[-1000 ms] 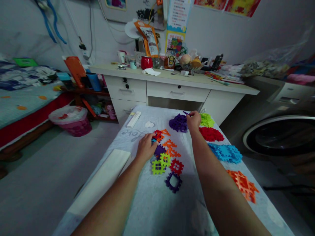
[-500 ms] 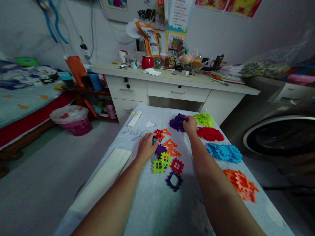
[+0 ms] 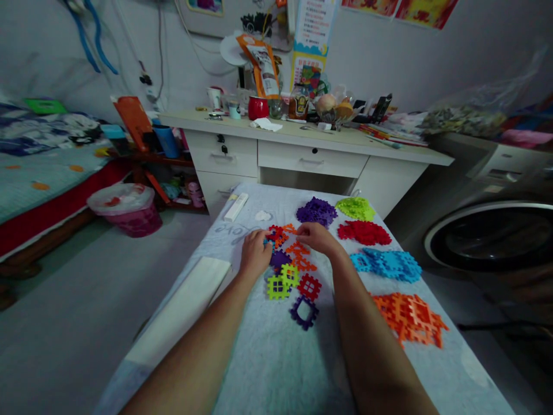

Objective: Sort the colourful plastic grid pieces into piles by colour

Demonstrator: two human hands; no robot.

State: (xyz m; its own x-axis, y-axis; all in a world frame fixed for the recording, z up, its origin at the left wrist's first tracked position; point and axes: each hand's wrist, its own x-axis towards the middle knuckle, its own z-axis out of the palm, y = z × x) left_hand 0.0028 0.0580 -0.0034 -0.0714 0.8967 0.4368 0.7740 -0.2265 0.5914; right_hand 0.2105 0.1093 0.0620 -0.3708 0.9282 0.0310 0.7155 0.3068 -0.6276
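Observation:
My left hand (image 3: 254,253) lies on the cloth-covered table (image 3: 276,369), its fingers bent onto the red and blue tiles at the left edge of a mixed heap of plastic tiles (image 3: 287,248). My right hand (image 3: 314,236) is palm down over the same heap, with its fingers curled onto an orange tile (image 3: 298,249). Nearer to me lie a lime green tile (image 3: 277,287), a red tile (image 3: 310,286) and a purple tile (image 3: 305,311). Sorted piles lie to the right: purple (image 3: 317,211), green (image 3: 356,208), red (image 3: 364,232), blue (image 3: 386,262) and orange (image 3: 408,317).
A folded white cloth (image 3: 181,311) lies along the table's left edge, a white tube (image 3: 235,207) at the far left corner. Behind stands a cluttered white desk (image 3: 302,155). A pink bin (image 3: 125,210) and a bed (image 3: 38,178) are on the left, a washing machine (image 3: 488,236) on the right.
My right hand has left the purple pile at the far end and come back toward me onto the mixed heap. My left hand has stayed on the heap.

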